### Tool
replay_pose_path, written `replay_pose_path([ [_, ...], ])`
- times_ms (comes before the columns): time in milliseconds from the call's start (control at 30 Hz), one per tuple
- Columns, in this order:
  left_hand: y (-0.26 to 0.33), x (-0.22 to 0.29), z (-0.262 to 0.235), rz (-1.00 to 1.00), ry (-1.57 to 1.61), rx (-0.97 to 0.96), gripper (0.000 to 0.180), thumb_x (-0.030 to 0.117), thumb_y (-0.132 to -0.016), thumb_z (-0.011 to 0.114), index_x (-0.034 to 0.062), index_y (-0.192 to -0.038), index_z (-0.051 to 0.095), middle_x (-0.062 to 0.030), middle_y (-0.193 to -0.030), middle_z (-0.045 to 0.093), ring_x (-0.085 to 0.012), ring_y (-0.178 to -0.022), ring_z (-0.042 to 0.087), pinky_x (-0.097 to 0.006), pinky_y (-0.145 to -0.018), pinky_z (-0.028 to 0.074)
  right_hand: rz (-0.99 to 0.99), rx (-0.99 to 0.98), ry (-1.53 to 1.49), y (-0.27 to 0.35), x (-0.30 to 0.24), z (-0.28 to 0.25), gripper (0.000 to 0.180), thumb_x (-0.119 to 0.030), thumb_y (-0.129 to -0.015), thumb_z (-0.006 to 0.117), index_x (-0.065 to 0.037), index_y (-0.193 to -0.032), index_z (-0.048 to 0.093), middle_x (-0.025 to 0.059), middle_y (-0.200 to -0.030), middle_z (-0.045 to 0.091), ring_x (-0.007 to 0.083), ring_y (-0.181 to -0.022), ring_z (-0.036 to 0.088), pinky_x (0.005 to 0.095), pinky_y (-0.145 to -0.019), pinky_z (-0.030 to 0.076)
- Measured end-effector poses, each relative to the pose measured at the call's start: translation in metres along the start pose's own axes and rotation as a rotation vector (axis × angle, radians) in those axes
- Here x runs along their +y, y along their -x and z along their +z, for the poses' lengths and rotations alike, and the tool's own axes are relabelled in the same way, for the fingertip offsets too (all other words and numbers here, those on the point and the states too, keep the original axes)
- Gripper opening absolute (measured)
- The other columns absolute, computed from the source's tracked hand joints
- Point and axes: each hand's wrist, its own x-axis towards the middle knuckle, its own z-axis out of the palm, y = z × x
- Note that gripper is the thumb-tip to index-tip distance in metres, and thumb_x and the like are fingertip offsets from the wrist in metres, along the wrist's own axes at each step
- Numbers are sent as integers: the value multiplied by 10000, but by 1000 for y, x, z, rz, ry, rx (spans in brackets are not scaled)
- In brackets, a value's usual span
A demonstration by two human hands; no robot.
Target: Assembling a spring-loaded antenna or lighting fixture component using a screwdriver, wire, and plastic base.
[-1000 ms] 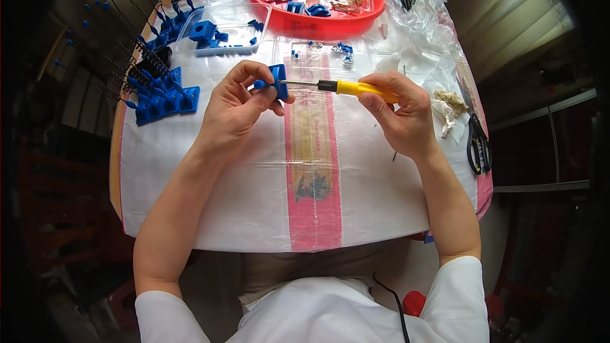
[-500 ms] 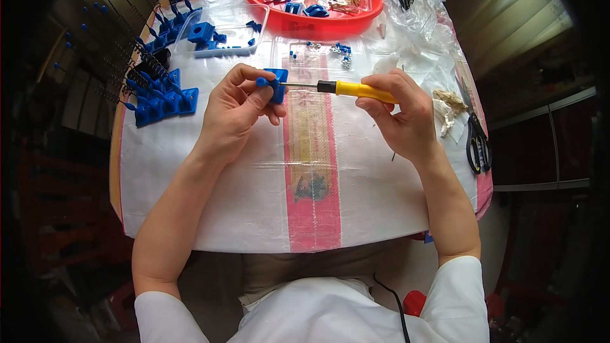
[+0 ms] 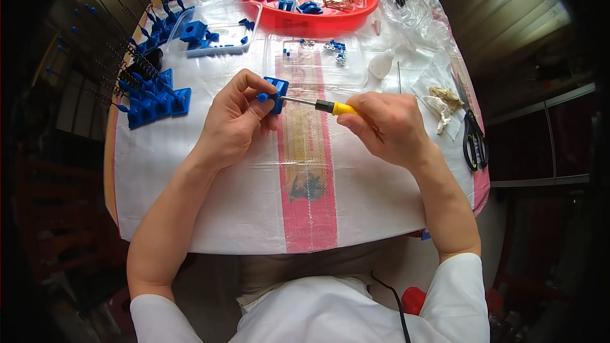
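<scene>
Open cloth [image 3: 210,209] near the body, blue parts [image 3: 152,103] left, scissors [image 3: 473,140] right

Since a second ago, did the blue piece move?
No. The blue piece in the left hand stays just left of the cloth's pink stripe.

Blue plastic part [image 3: 275,92]; screwdriver [image 3: 325,106] with yellow handle and black collar. White woven cloth [image 3: 210,197] bearing a pink central stripe. Beyond the cloth's far edge, a red tray [image 3: 305,20] containing blue pieces. At the cloth's left edge, blue blocks [image 3: 155,101]. At its right edge, black-handled scissors [image 3: 473,140].
</scene>
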Motion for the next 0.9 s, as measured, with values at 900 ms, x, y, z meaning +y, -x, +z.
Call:
replay_pose_path([
  [900,4,11,8,-117,225,-129,320,47,-1009,489,17,-1315,576,-72,-970,627,-90,-750,595,-238,-699,514,-167,-75,406,1,-28,-15,257,-243,-841,739,-39,-956,633,36,-638,527,186,-519,562,325,-461,427],
])
